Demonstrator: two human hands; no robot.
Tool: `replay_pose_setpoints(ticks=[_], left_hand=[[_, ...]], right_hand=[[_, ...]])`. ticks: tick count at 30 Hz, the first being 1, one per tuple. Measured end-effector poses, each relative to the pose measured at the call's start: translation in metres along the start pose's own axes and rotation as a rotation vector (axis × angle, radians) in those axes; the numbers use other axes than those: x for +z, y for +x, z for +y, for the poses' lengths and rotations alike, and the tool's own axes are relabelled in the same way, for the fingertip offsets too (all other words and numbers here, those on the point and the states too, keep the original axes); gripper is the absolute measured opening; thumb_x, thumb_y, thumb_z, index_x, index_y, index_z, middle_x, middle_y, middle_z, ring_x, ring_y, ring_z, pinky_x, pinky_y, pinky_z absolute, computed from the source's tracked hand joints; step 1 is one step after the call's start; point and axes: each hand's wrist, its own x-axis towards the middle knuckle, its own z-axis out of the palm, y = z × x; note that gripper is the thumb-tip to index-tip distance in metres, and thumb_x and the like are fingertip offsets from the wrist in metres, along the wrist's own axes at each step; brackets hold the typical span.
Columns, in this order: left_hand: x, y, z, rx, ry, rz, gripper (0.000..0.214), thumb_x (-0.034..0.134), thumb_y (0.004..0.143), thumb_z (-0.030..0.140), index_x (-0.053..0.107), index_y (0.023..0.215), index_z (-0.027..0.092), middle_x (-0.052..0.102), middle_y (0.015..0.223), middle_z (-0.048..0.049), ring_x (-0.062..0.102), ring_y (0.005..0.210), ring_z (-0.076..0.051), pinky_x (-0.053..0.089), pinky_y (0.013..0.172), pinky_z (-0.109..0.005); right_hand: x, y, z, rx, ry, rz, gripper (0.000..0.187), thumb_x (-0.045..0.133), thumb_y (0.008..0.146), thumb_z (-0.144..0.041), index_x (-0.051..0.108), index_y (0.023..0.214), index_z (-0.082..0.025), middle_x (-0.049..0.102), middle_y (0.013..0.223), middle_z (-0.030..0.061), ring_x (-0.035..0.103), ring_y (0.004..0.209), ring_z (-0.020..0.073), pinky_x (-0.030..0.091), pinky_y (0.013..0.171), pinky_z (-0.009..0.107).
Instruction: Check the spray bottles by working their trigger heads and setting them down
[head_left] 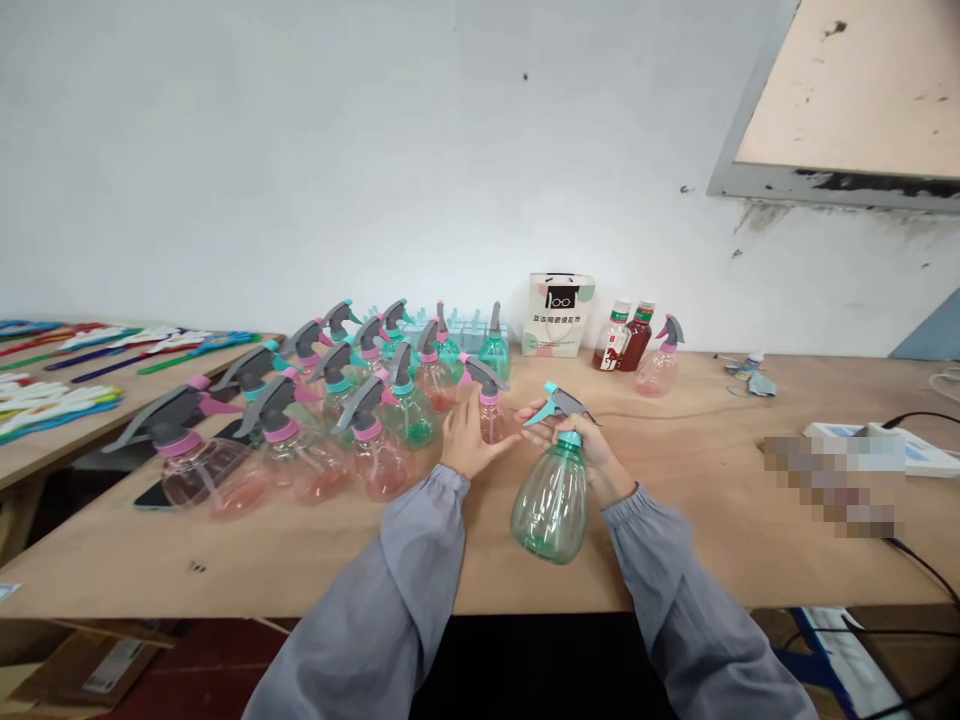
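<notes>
My right hand grips a green spray bottle around its neck, just under the grey and turquoise trigger head. The bottle is tilted and held above the front part of the table. My left hand has its fingers raised and its thumb stretched to the right. Behind it stands a pink spray bottle, partly hidden by the hand; I cannot tell if they touch. On the left stand several more pink and green spray bottles, among them a pink spray bottle and a green spray bottle.
Against the wall stand a printed paper bag, red drink bottles and another pink spray bottle. Turquoise divided trays sit behind the group. Colourful strips lie on the left table; white devices with cables lie right.
</notes>
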Motion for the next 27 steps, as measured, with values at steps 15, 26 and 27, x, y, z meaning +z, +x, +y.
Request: replay_pose_setpoints(ticks=[15,26,27], left_hand=[[-0.005,0.004,0.002,-0.110,-0.070,-0.167,0.099,0.080,0.072,0.057,0.032,0.151,0.021,0.045,0.155,-0.0213,0.044,0.143,-0.037,0.034,0.115,-0.054],[-0.005,0.005,0.002,-0.123,-0.067,-0.162,0.097,0.079,0.072,0.057,0.032,0.149,0.020,0.049,0.151,-0.0208,0.047,0.141,-0.037,0.032,0.115,-0.055],[-0.005,0.005,0.002,-0.125,-0.068,-0.165,0.097,0.080,0.071,0.056,0.033,0.149,0.020,0.049,0.151,-0.0206,0.047,0.141,-0.037,0.033,0.114,-0.055]], right_hand=[[-0.008,0.008,0.012,-0.011,-0.052,0.203,0.024,0.056,0.050,-0.019,0.067,0.071,-0.022,0.074,0.073,0.0028,0.072,0.082,0.0250,0.057,0.069,0.034],[-0.004,0.003,0.008,-0.080,-0.140,0.197,0.018,0.054,0.050,-0.023,0.063,0.066,-0.023,0.075,0.079,0.0053,0.071,0.098,0.0294,0.058,0.083,0.040],[-0.004,0.003,0.008,-0.082,-0.135,0.178,0.022,0.054,0.050,-0.022,0.064,0.069,-0.023,0.075,0.081,0.0048,0.071,0.099,0.0291,0.058,0.084,0.040]])
